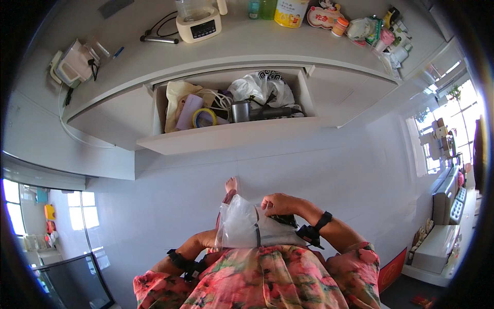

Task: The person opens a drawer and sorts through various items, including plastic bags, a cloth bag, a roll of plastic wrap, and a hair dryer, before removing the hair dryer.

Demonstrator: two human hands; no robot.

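A translucent plastic bag (237, 226) with a dark strip down its middle is held up in front of my shirt. My left hand (210, 238) supports it from the left, its fingers hidden behind the plastic. At the bag's upper right my right hand (281, 204) has its fingers curled; whether they pinch the plastic is unclear. Something black (285, 219) shows under that hand, partly covered. Beyond my hands, a pulled-out drawer (231, 135) contains a grey hair dryer (241, 111), a lilac object (189, 111), a yellow-rimmed tape roll (205, 118), a white cable (220, 98) and white plastic bags (262, 89).
The cabinet top (247, 44) carries a cream kettle base (198, 26), a yellow-and-white can (290, 14), an orange-lidded jar (340, 27) and a white appliance (75, 63). My bare foot (231, 184) stands on pale floor tiles (185, 174). A grey sofa (445, 193) is far right.
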